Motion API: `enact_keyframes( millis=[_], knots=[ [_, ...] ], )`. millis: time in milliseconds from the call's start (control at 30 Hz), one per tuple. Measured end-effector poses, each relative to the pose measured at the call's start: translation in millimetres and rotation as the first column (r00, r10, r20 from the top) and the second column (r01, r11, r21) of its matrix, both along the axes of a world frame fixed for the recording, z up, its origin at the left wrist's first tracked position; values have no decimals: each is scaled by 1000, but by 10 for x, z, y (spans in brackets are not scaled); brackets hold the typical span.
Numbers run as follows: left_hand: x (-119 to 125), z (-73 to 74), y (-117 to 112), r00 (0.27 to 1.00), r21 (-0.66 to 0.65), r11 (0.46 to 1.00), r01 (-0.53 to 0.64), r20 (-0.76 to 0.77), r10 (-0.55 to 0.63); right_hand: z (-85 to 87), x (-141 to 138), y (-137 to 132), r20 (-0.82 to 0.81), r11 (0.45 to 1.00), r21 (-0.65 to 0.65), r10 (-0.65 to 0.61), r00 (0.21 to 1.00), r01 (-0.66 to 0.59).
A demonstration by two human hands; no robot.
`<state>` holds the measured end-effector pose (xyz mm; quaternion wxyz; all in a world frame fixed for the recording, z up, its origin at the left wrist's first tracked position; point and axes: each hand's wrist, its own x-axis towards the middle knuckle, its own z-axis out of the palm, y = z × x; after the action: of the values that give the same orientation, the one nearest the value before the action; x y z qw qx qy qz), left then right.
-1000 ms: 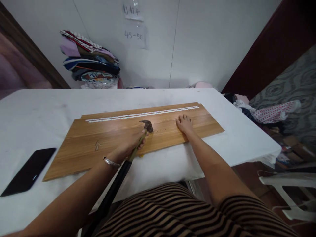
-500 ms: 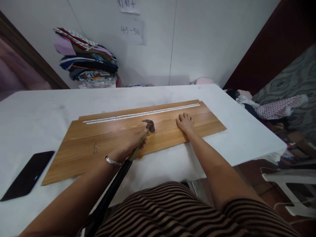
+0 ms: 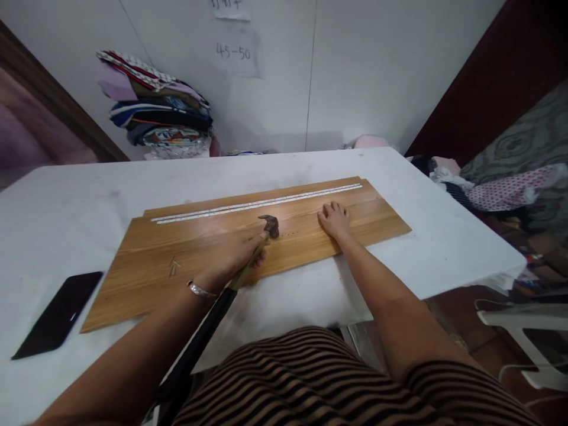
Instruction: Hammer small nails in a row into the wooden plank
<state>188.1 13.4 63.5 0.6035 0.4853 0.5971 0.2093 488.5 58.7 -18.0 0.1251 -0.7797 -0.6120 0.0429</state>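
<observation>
A claw hammer [image 3: 242,275] with a dark rusty head and a long black grip slants over the board. My left hand [image 3: 247,251] is closed round its handle just below the head. Beneath lies a wide wood-grain board [image 3: 213,241]. The hammer head is by a short row of small dark dots [image 3: 290,234], possibly nail heads or holes. On the board's right part rests my right hand [image 3: 333,219], fingers spread and slightly bent, holding nothing. Several thin nails [image 3: 174,266] lie loose on the board's left part. Two pale marked strips [image 3: 257,204] run along its far side.
The board is on a white-covered table [image 3: 448,236]. A black phone [image 3: 60,313] lies left of it. Folded cloths [image 3: 162,112] are piled against the wall behind. To the right stand a white plastic stool [image 3: 523,322] and a dotted cloth bundle [image 3: 510,189].
The view has shifted slightly, so the board and phone appear a little farther right. Both hands keep nearly the same position, the left still gripping the hammer.
</observation>
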Motion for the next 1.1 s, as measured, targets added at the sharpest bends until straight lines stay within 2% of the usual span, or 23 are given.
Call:
enact_keyframes(
  millis=[400, 567, 700, 900, 1100],
  knots=[
    [-12, -34, 57, 999, 37, 998, 46, -6, -45, 27, -18, -20, -2, 1000, 3, -1, 1000, 1],
    [-20, -56, 69, 1000, 42, 999, 2, -1, -2, 21, -14, -15, -8, 1000, 7, -5, 1000, 5],
    [3, -40, 54, 1000, 25, 1000, -18, -23, 18, -4, -4, -4, -16, 1000, 8, -7, 1000, 8],
    [10, -13, 45, 1000, 44, 999, 1, 30, -2, -20, 6, 7, -16, 1000, 14, -12, 1000, 12],
    [22, -1, 45, 1000, 21, 1000, 22, -8, -22, 11, -2, -6, 5, 1000, 7, -8, 1000, 8]
  ],
)
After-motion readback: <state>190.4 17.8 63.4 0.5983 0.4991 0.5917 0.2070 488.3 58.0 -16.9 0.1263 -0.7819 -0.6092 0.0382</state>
